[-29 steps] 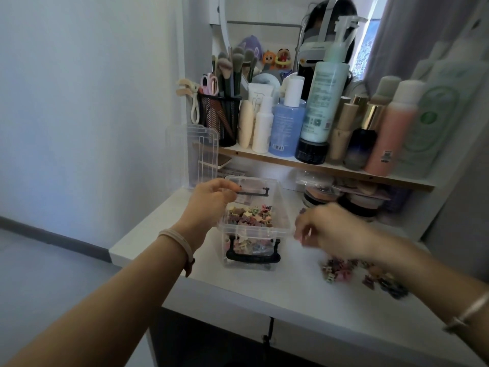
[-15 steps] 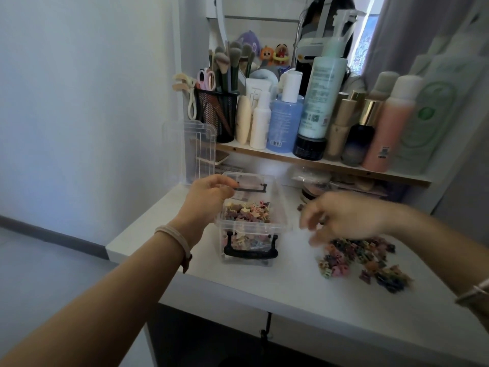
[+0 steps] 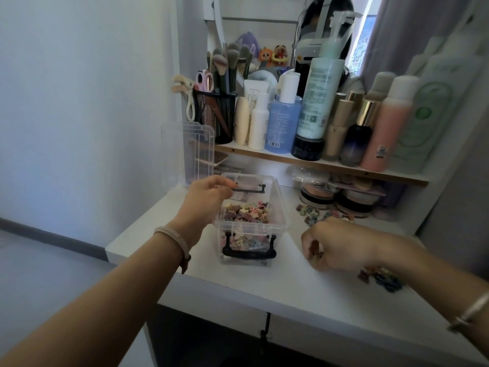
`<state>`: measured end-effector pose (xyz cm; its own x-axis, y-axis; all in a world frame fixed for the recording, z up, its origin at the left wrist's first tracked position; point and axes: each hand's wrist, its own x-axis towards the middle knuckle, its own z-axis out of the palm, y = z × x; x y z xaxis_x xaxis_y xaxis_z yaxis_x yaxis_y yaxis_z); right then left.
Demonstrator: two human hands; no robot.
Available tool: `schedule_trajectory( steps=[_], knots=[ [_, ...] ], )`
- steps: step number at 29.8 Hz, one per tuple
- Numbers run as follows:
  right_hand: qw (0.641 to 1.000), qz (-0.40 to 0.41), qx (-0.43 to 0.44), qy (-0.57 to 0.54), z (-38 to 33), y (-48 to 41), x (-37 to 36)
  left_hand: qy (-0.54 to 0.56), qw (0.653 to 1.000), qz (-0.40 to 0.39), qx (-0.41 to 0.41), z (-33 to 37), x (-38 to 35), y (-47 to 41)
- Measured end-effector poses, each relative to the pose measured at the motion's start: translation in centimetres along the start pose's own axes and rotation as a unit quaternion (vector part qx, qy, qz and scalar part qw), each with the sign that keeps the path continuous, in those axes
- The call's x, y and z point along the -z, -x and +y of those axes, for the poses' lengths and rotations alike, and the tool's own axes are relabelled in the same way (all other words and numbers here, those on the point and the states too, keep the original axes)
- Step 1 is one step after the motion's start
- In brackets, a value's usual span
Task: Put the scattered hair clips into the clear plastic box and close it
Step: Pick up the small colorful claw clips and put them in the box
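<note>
Head view: left hand (image 3: 205, 197) grips box (image 3: 278, 224) rim, right hand (image 3: 341, 247) pinches hair clips (image 3: 315, 252).

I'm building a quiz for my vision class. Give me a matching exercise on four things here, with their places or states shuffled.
1 lid
2 left hand
3 right hand
4 black mesh cup

A on the wooden shelf
B pinching hair clips
C standing upright beside the wall
D holding the rim of the clear box

Pairs: 1-C, 2-D, 3-B, 4-A.
</note>
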<state>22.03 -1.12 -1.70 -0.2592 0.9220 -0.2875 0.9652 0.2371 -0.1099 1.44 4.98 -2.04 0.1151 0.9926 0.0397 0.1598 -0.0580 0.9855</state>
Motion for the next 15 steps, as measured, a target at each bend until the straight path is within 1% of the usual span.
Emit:
schedule_trajectory(
  steps=[4,6,7,9,11,12,13,15],
  knots=[
    [1.000,0.014,-0.020,0.000,-0.3,0.0,0.4,-0.001,1.000,0.000,-0.001,0.0,0.0,0.0],
    [0.999,0.037,-0.032,-0.022,-0.5,0.1,1.2,-0.002,1.000,0.000,-0.001,0.0,0.0,0.0],
    [0.997,0.068,-0.029,-0.037,-0.7,0.1,1.8,-0.001,1.000,0.000,-0.001,0.0,0.0,0.0],
    [0.982,0.169,-0.008,-0.083,-1.2,-0.2,3.0,-0.001,1.000,-0.002,0.001,0.1,0.0,0.0],
    [0.952,0.268,0.019,-0.145,-2.3,-0.6,4.1,-0.002,1.000,-0.002,0.001,0.1,-0.1,0.0],
    [0.940,0.291,0.035,-0.174,-2.9,-0.8,4.5,-0.003,1.000,-0.001,0.001,0.1,0.0,0.0],
    [0.938,0.290,0.051,-0.185,-3.5,-1.1,4.8,-0.003,1.000,0.000,0.002,0.1,0.0,0.0],
    [0.952,0.261,0.068,-0.147,-4.2,-1.7,4.8,0.002,1.000,-0.002,0.004,0.1,0.0,0.0]
  ],
)
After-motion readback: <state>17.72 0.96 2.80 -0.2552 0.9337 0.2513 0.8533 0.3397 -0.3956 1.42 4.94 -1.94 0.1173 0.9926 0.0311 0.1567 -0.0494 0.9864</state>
